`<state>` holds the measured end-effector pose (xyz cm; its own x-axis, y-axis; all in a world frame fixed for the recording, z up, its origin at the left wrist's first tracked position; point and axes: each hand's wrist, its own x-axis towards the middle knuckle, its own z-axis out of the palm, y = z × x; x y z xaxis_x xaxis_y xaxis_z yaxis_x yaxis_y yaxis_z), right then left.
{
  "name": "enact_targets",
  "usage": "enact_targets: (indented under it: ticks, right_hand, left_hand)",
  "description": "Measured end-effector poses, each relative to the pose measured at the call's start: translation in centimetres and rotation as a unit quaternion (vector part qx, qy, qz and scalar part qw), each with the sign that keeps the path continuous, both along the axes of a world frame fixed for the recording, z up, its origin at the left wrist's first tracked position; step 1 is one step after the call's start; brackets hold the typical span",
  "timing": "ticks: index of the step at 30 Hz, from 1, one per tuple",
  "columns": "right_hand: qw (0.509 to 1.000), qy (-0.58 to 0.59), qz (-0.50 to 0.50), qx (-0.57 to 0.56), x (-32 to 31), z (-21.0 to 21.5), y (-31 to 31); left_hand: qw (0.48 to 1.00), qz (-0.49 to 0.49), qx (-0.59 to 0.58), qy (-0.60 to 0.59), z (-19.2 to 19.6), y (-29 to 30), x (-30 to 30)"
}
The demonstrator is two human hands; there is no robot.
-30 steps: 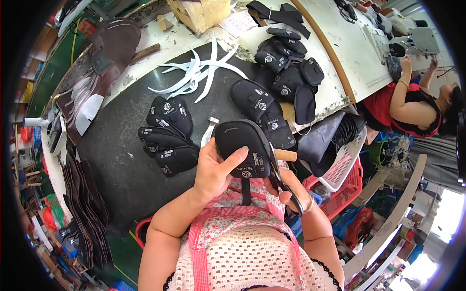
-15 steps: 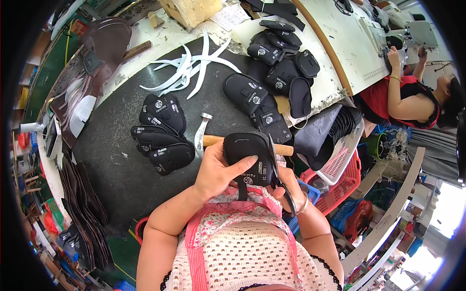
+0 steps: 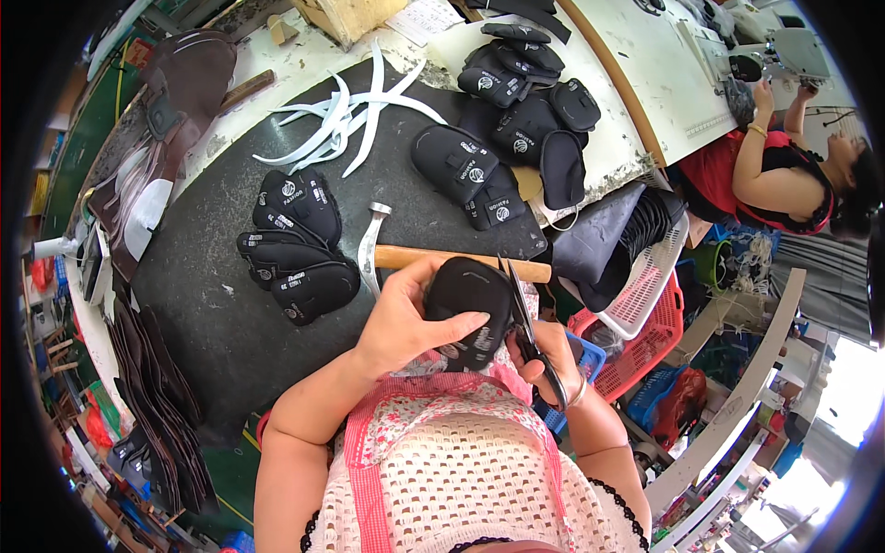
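Note:
My left hand [image 3: 398, 321] grips a black padded shoe piece [image 3: 470, 295] with a rounded end and pale print, the thumb lying across its face. In my right hand [image 3: 553, 358] is a pair of black-handled scissors [image 3: 527, 336], its blades pointing away from me along the piece's right edge. The blade tips look slightly parted. Just beyond my hands, a hammer [image 3: 461, 261] with a wooden handle and metal head lies on the dark work mat [image 3: 221, 359]. A small stack of similar black pieces [image 3: 313, 288] sits left of the hammer head.
White curved strips [image 3: 355, 115] lie tangled on the mat's far part. More black padded pieces [image 3: 530, 129] are heaped at the far right. Brown leather parts [image 3: 152, 387] hang along the left edge. Stacked baskets [image 3: 645, 341] stand at right, near a person in red [image 3: 756, 180].
The black padded piece has turned slightly and tilted in my left hand. The scissors have swung to sit a little apart from its right edge. My view has shifted slightly.

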<state>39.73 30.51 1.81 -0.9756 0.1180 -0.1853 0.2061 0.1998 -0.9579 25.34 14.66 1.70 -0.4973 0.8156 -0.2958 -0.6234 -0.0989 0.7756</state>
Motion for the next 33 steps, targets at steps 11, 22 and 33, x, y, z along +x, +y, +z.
enact_targets:
  ticks: [11,22,33]
  right_hand:
    - [0.990,-0.106,0.057,-0.077,3.5,-1.3,2.3]
    - [0.947,-0.134,0.287,-0.057,-0.4,0.9,4.2]
    - [0.952,-0.101,0.274,-0.095,0.4,0.0,4.2]
  left_hand:
    - [0.929,-0.082,-0.051,0.357,-0.3,-2.2,-2.0]
    - [0.962,-0.102,-0.178,0.183,1.8,-1.9,-1.4]
    - [0.976,-0.075,-0.164,0.124,2.1,-1.6,-2.1]
